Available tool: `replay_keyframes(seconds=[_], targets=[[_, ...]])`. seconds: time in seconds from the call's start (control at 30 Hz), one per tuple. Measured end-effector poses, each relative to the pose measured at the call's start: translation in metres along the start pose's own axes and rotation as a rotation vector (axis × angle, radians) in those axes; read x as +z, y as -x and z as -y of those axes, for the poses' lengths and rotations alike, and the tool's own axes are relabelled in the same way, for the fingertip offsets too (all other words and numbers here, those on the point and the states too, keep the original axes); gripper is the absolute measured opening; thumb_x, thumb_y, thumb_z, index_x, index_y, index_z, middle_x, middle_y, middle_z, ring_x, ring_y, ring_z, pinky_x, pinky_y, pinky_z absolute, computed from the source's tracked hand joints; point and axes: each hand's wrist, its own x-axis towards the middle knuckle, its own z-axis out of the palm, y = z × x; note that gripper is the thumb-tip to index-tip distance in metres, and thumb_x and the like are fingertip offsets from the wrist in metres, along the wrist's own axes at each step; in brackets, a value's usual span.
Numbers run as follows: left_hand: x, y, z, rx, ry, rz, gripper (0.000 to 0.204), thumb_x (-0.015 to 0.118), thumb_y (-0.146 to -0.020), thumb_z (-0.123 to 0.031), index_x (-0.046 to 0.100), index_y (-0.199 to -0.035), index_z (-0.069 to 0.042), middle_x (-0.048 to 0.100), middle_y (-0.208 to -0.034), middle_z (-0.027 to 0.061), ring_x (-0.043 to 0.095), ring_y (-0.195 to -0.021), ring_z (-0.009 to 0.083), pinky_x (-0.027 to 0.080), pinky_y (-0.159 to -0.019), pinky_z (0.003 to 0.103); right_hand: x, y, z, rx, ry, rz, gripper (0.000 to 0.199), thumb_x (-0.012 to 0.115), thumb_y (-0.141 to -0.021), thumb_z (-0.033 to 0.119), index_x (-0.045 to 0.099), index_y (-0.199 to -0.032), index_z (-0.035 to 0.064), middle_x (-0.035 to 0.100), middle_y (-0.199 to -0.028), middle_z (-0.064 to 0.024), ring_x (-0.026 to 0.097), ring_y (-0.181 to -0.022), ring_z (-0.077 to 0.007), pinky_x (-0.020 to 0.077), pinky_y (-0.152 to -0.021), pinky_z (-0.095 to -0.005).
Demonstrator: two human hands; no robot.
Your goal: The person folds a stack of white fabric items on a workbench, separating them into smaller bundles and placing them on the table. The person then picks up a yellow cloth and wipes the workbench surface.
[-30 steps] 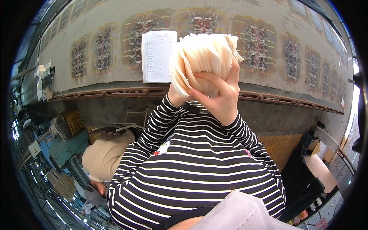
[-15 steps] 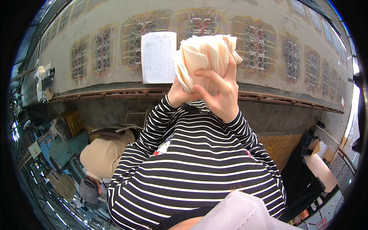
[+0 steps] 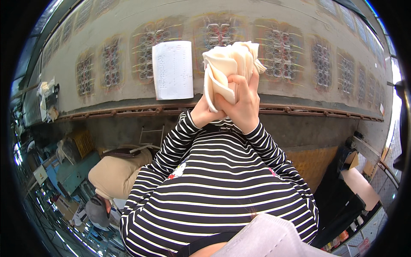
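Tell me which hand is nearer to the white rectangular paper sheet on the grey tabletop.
The left hand, just off the near right corner of the white rectangular paper sheet. The right hand is farther to the right, gripping the layered cream stack.

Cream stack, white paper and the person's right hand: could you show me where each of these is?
Cream stack (image 3: 227, 65): head view, on its near, curled layers.
White paper (image 3: 173, 70): head view, middle of the sheet.
Right hand (image 3: 244, 105): head view, back of the hand.
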Motion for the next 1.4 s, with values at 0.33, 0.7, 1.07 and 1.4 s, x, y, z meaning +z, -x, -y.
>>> replay_keyframes(seconds=[0.33, 0.7, 1.07, 1.4], targets=[[-0.073, -0.077, 0.068, -0.055, -0.194, -0.641, 0.105, 0.086, -0.068, -0.022, 0.018, -0.145, -0.001, 0.050, -0.125, 0.0183, 0.054, -0.113, 0.0275, 0.046, -0.095, 0.034, -0.084, 0.003, -0.152, 0.216, 0.135, -0.327, 0.078, 0.079, -0.069, 0.014, 0.035, -0.132, 0.0087, 0.045, -0.126, -0.0151, 0.053, -0.114, -0.0325, 0.0459, -0.096, -0.0425], [-0.022, -0.108, 0.066, 0.115, -1.483, -0.307, 0.117, 0.084, -0.061, -0.025, 0.013, -0.155, -0.029, 0.013, -0.158, 0.0149, 0.005, -0.147, 0.0391, 0.005, -0.114, 0.061, -0.049, 0.006, -0.263, 0.632, 0.237, -0.118, 0.083, 0.081, -0.058, 0.019, 0.045, -0.132, 0.0054, 0.064, -0.108, -0.0174, 0.063, -0.098, -0.0352, 0.0501, -0.088, -0.0429], [-0.004, -0.246, 0.061, 0.226, -2.101, 0.710, 0.099, 0.074, -0.064, -0.026, 0.026, -0.150, -0.012, 0.040, -0.145, 0.0103, 0.031, -0.140, 0.0248, 0.010, -0.116, 0.061, -0.086, -0.007, -0.373, 0.685, -0.259, -0.223, 0.059, 0.076, -0.067, 0.013, 0.057, -0.121, 0.0019, 0.061, -0.114, -0.0150, 0.058, -0.105, -0.0292, 0.0480, -0.093, -0.0424], [-0.008, -0.215, 0.077, 0.324, -1.950, 0.397, 0.069, 0.069, -0.065, -0.027, 0.051, -0.130, -0.008, 0.053, -0.122, 0.0137, 0.048, -0.120, 0.0265, 0.034, -0.102, 0.049, 0.015, -0.021, -0.202, 0.363, 0.092, -0.128, 0.015, 0.071, -0.080, 0.020, 0.070, -0.081, 0.0046, 0.067, -0.082, -0.0125, 0.066, -0.074, -0.0294, 0.0512, -0.067, -0.0379]])
